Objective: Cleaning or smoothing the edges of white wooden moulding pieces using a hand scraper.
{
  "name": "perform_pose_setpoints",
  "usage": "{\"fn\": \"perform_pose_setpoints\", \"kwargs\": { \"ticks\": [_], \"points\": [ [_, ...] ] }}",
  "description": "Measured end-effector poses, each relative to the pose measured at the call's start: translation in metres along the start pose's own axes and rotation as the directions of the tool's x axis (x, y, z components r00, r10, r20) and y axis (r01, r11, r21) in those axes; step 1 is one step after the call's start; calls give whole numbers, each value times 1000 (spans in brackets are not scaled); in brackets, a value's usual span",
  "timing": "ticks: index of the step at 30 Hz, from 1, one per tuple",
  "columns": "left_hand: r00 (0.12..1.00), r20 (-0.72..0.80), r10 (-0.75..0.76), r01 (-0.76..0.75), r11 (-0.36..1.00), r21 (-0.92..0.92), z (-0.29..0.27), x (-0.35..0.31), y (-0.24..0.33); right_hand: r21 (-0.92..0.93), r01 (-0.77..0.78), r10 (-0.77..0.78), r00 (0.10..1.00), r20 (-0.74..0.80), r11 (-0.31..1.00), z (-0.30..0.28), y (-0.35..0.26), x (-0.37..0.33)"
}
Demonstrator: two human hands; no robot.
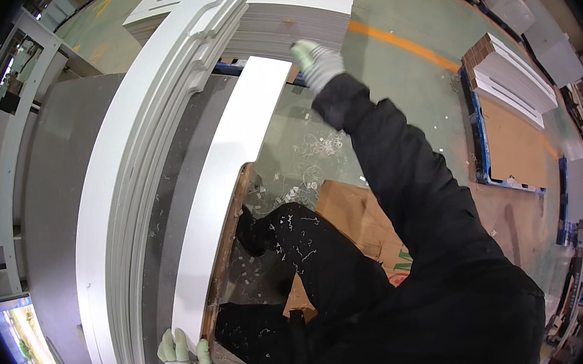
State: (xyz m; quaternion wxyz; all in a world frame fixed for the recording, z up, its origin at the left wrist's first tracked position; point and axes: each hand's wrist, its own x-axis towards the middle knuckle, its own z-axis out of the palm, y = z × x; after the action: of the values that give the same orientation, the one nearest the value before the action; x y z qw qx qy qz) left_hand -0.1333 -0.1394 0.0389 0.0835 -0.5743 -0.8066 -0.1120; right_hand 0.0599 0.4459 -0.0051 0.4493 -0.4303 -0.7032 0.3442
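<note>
A long white panel (221,143), with a step cut into its right edge, lies lengthwise in front of me on a grey surface. At its near end my left hand (186,360), in a striped glove with pale green fingertips, grips the panel, fingers and thumb across its width. My right hand (320,63), gloved the same way, is raised just beyond the panel's far right corner. Its fingers are curled closed, and whatever may be in them is too small to name. Close along the left stands a stack of similar white panels (118,170).
More slotted white boards (290,17) are stacked at the far end. A flattened cardboard box (350,211) and white scraps (323,144) lie on the green floor by my legs. At right, a blue pallet (479,143) carries cardboard and white boards (506,80).
</note>
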Motion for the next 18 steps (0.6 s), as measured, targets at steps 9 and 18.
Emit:
{"fn": "perform_pose_setpoints", "kwargs": {
  "ticks": [9, 18],
  "points": [
    [1000, -15, -22, 21, 999, -43, -4, 4, 6, 174, -133, 75, 949, 306, 976, 4, -45, -54],
    [999, -23, -48, 48, 999, -8, -3, 2, 10, -63, 183, -110, 794, 598, 981, 10, -100, -130]
  ]
}}
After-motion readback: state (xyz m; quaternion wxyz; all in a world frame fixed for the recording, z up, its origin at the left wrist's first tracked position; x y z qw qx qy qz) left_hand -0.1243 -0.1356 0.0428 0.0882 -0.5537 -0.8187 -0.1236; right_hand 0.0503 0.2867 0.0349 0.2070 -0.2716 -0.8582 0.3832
